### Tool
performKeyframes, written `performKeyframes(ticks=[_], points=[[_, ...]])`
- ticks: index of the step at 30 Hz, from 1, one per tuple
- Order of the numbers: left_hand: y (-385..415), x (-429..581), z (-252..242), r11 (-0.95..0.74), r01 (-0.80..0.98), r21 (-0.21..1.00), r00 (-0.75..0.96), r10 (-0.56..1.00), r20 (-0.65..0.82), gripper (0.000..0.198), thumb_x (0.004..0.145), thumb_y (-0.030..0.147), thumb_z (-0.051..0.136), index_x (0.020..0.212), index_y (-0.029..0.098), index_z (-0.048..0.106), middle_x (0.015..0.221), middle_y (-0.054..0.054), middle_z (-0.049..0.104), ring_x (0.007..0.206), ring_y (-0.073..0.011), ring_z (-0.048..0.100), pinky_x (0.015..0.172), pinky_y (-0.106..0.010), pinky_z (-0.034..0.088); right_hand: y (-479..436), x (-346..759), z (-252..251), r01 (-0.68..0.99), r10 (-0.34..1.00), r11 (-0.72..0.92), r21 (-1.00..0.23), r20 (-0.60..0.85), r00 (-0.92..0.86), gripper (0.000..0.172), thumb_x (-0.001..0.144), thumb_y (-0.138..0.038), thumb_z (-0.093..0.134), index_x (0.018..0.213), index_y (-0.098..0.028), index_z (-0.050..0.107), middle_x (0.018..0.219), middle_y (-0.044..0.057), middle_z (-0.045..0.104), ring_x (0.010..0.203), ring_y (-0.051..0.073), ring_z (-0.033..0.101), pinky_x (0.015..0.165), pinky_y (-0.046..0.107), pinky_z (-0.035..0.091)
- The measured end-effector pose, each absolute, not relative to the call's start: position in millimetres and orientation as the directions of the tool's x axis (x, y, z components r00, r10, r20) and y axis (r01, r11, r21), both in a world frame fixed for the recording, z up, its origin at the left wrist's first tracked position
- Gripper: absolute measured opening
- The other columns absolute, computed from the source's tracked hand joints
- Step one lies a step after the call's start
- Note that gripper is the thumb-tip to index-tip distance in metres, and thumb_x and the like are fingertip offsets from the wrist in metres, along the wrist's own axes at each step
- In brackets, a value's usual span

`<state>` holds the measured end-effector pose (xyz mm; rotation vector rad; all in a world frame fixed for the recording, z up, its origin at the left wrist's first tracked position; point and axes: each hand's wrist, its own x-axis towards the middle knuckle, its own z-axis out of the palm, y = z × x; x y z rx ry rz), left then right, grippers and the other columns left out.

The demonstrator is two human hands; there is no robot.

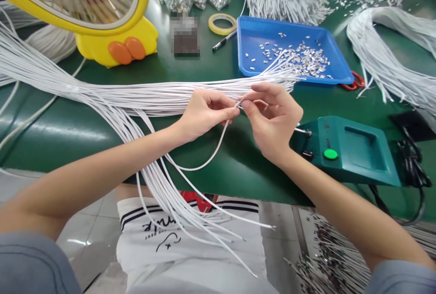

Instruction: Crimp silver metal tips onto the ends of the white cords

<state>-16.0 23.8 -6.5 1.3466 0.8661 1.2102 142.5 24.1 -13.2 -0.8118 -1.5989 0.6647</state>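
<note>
Between thumb and fingers, my left hand (207, 115) pinches a white cable (221, 142) close to its end. My right hand (272, 117) meets it there, thumb and index finger closed at the cable's tip; whatever else sits in that pinch is too small to make out. From my left hand the cable loops down and back to a large bundle of white cables (146, 96), which lies across the table behind my hands. Part of the bundle hangs over the table's front edge above my lap. Its right ends reach the rim of a blue tray (265, 26) holding many small metal pieces (306, 60).
At the right stands a green machine (361, 149) with a green button and black cords. Red-handled scissors (356, 80) lie beside the tray. A yellow fan (117, 44), a tape roll (222, 24) and a pen (223, 41) are at the back. More cable bundles (384, 49) lie right.
</note>
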Motion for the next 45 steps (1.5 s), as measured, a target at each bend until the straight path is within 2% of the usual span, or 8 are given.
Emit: performKeyframes(ticks=[9, 12, 15, 19, 25, 29, 35, 45], points=[[21.2, -18.7, -11.6, -0.498, 0.122, 0.859, 0.269, 0.849, 0.454, 0.031, 0.087, 0.041, 0.064, 0.073, 0.013, 0.070, 0.064, -0.004, 0.067, 0.056, -0.0118, 0.059, 0.056, -0.024, 0.048, 21.6, 143.3, -2.0, 0.235, 0.827, 0.561, -0.794, 0.550, -0.118, 0.017, 0.078, -0.017, 0.065, 0.090, -0.025, 0.055, 0.079, -0.003, 0.060, 0.070, 0.012, 0.059, 0.065, 0.030, 0.053], [31.1, -31.1, -12.6, -0.738, 0.395, 0.547, 0.317, 0.668, 0.673, 0.023, 0.091, 0.031, 0.057, 0.078, 0.019, 0.072, 0.073, -0.006, 0.070, 0.068, -0.0151, 0.061, 0.068, -0.030, 0.047, 22.1, 141.4, 8.0, -0.073, 0.968, 0.187, -0.980, 0.196, -0.157, 0.026, 0.070, -0.018, 0.071, 0.081, -0.025, 0.048, 0.070, -0.006, 0.055, 0.064, 0.011, 0.055, 0.061, 0.026, 0.052], [44.5, -47.5, -12.5, -0.821, 0.470, 0.324, 0.460, 0.541, 0.704, 0.024, 0.093, 0.029, 0.052, 0.083, 0.023, 0.072, 0.079, -0.006, 0.072, 0.076, -0.0172, 0.062, 0.073, -0.032, 0.046, 23.0, 138.3, 13.8, -0.300, 0.915, -0.341, -0.891, -0.242, -0.322, 0.034, 0.061, -0.014, 0.074, 0.080, -0.023, 0.048, 0.068, -0.006, 0.056, 0.063, 0.009, 0.057, 0.057, 0.021, 0.051], [45.7, -52.1, -9.2, -0.853, 0.381, 0.356, 0.484, 0.513, 0.709, 0.019, 0.090, 0.028, 0.055, 0.084, 0.022, 0.072, 0.081, -0.007, 0.071, 0.075, -0.0163, 0.062, 0.071, -0.030, 0.046, 20.2, 135.5, 17.6, -0.366, 0.783, -0.572, -0.734, -0.355, -0.511, 0.029, 0.062, -0.011, 0.069, 0.086, -0.020, 0.055, 0.070, -0.004, 0.057, 0.063, 0.008, 0.056, 0.051, 0.017, 0.047], [24.3, -30.6, 13.7, -0.283, -0.084, 0.956, 0.287, 0.912, 0.295, 0.017, 0.076, 0.026, 0.070, 0.066, 0.013, 0.067, 0.059, -0.002, 0.063, 0.047, -0.0078, 0.051, 0.048, -0.021, 0.042, 19.3, 141.0, 21.7, -0.103, 0.973, 0.144, -0.984, 0.160, -0.165, 0.019, 0.074, -0.020, 0.064, 0.092, -0.022, 0.058, 0.079, -0.002, 0.061, 0.071, 0.011, 0.059, 0.059, 0.023, 0.053], [23.7, -30.7, 22.5, 0.276, -0.376, 0.884, 0.527, 0.849, -0.041, 0.017, 0.068, 0.023, 0.077, 0.067, 0.009, 0.067, 0.059, -0.002, 0.064, 0.042, -0.0035, 0.050, 0.041, -0.014, 0.040, 21.3, 146.7, 19.1, 0.403, 0.781, 0.614, -0.678, 0.595, -0.189, 0.032, 0.082, -0.020, 0.058, 0.114, -0.025, 0.062, 0.098, 0.004, 0.066, 0.087, 0.017, 0.063, 0.064, 0.029, 0.055], [28.0, -31.1, 15.1, 0.376, -0.443, 0.814, 0.539, 0.837, -0.093, 0.011, 0.076, 0.011, 0.072, 0.068, 0.006, 0.068, 0.058, -0.002, 0.062, 0.042, -0.0009, 0.050, 0.042, -0.009, 0.042, 27.1, 156.4, 16.6, 0.666, 0.614, 0.710, -0.228, 0.664, -0.428, 0.025, 0.091, -0.025, 0.054, 0.110, -0.032, 0.069, 0.110, 0.007, 0.070, 0.101, 0.025, 0.061, 0.081, 0.041, 0.052], [22.2, -25.1, 11.9, 0.384, -0.388, 0.838, 0.578, 0.809, -0.103, 0.015, 0.072, 0.020, 0.078, 0.073, 0.008, 0.070, 0.064, -0.003, 0.065, 0.047, -0.0035, 0.051, 0.046, -0.014, 0.044, 28.7, 155.2, 13.2, 0.601, 0.570, 0.752, -0.270, 0.725, -0.387, 0.022, 0.093, -0.027, 0.051, 0.077, -0.027, 0.066, 0.082, 0.005, 0.069, 0.084, 0.023, 0.060, 0.079, 0.040, 0.049]])
